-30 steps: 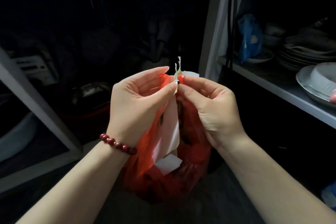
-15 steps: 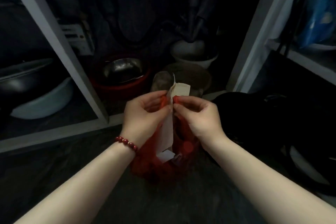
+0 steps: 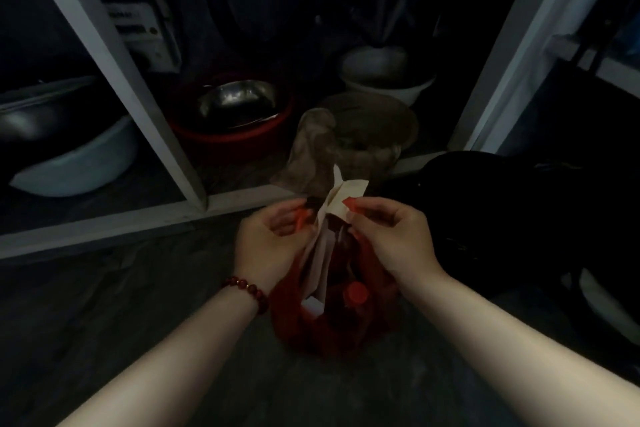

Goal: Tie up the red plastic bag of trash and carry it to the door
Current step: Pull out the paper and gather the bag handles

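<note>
While bag [image 3: 332, 336] sits on floor [image 3: 104, 315] before cabinet [image 3: 114, 55], left hand [image 3: 266, 246] fingers pinch its left rim, right hand [image 3: 391, 239] fingers pinch right rim; mouth open, untied; paper [image 3: 346, 194] sticks up between hands.

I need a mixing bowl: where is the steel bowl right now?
Head view, left of centre: the steel bowl sits in a red basin inside the cabinet, beyond the left hand.

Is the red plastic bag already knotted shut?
No: the left hand and right hand hold the handles of the red plastic bag apart, and pale folded paper sticks out of its open mouth.
</note>
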Available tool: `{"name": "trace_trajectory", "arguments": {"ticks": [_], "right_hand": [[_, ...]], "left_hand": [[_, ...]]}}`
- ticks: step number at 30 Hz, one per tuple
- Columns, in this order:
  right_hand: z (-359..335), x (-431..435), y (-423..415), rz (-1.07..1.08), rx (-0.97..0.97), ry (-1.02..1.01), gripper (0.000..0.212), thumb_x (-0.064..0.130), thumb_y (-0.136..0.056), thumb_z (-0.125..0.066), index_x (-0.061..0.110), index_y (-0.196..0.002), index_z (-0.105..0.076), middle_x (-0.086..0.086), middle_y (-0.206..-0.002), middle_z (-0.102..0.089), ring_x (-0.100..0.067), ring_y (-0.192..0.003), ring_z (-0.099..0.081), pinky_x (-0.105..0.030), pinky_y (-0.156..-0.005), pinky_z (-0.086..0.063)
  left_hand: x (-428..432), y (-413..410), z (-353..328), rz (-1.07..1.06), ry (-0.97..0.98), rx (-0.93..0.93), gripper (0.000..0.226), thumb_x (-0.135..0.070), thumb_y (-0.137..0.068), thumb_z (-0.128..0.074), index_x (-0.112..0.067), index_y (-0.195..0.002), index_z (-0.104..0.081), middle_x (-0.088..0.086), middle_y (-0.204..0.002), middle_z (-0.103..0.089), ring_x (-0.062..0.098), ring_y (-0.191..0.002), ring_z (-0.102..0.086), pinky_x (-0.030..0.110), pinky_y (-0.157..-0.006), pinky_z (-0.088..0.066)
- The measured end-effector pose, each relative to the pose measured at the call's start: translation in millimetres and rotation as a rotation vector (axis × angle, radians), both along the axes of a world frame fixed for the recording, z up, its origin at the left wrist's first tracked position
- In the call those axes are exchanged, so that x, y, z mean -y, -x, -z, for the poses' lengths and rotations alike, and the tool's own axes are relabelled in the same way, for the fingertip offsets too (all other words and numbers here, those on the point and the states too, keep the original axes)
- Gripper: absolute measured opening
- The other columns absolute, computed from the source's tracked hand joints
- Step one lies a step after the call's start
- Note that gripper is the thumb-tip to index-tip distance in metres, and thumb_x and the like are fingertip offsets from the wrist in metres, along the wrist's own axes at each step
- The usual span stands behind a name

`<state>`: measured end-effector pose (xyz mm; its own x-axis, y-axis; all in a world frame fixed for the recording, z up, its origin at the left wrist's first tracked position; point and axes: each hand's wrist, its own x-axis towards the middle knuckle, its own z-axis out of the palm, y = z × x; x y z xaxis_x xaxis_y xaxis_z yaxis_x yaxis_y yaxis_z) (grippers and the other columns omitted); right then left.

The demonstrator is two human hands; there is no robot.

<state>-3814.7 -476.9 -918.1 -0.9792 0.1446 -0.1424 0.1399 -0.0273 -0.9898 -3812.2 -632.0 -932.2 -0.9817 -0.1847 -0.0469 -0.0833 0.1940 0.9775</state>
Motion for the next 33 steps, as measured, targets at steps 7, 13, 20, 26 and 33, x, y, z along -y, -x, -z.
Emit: {"name": "trace_trajectory", "arguments": {"ticks": [7, 13, 20, 26, 33], "right_hand": [[10, -2, 2, -0.015, 0.056, 0.012, 0.013, 0.001, -0.08, -0.067, 0.009, -0.09, -0.071, 0.0, -0.08, -0.07, -0.005, -0.068, -0.065, -0.011, -0.063, -0.052], [12, -2, 3, -0.047, 0.051, 0.0, 0.013, -0.003, -0.081, -0.064, 0.007, -0.088, -0.07, -0.001, -0.071, -0.065, 0.003, -0.049, -0.059, -0.01, -0.052, -0.049], [16, -9, 0, -0.036, 0.048, 0.005, 0.017, -0.002, -0.081, -0.064, 0.014, -0.081, -0.069, 0.0, -0.075, -0.066, 0.004, -0.054, -0.061, -0.009, -0.054, -0.049], [18, -10, -1, -0.103, 0.018, 0.052, 0.019, -0.001, -0.077, -0.069, 0.017, -0.082, -0.069, 0.004, -0.077, -0.068, 0.006, -0.062, -0.064, -0.008, -0.063, -0.052], [23, -11, 1, -0.195, -0.1, -0.053, 0.024, -0.005, -0.078, -0.067, 0.008, -0.098, -0.07, -0.005, -0.093, -0.071, -0.005, -0.081, -0.066, -0.014, -0.078, -0.053]], "left_hand": [[-5, 0, 19, 0.121, 0.15, 0.048, 0.034, -0.015, -0.067, -0.078, -0.041, -0.084, -0.063, -0.02, -0.079, -0.068, -0.013, -0.074, -0.062, 0.003, -0.054, -0.046], [-8, 0, 43, 0.198, 0.334, 0.12, 0.028, -0.018, -0.074, -0.073, -0.039, -0.087, -0.06, -0.017, -0.085, -0.065, -0.005, -0.079, -0.06, 0.01, -0.063, -0.045], [-20, 4, 50, 0.215, 0.452, 0.12, 0.025, -0.022, -0.075, -0.071, -0.041, -0.084, -0.058, -0.016, -0.089, -0.064, 0.002, -0.085, -0.061, 0.018, -0.071, -0.049], [-12, 3, 42, 0.232, 0.324, 0.025, 0.021, -0.034, -0.075, -0.071, -0.044, -0.091, -0.062, -0.022, -0.087, -0.068, -0.006, -0.083, -0.063, 0.013, -0.069, -0.051], [-15, -1, 38, 0.287, 0.313, -0.104, 0.025, -0.035, -0.08, -0.064, -0.05, -0.098, -0.058, -0.017, -0.097, -0.068, -0.007, -0.089, -0.062, 0.015, -0.075, -0.051]]}}
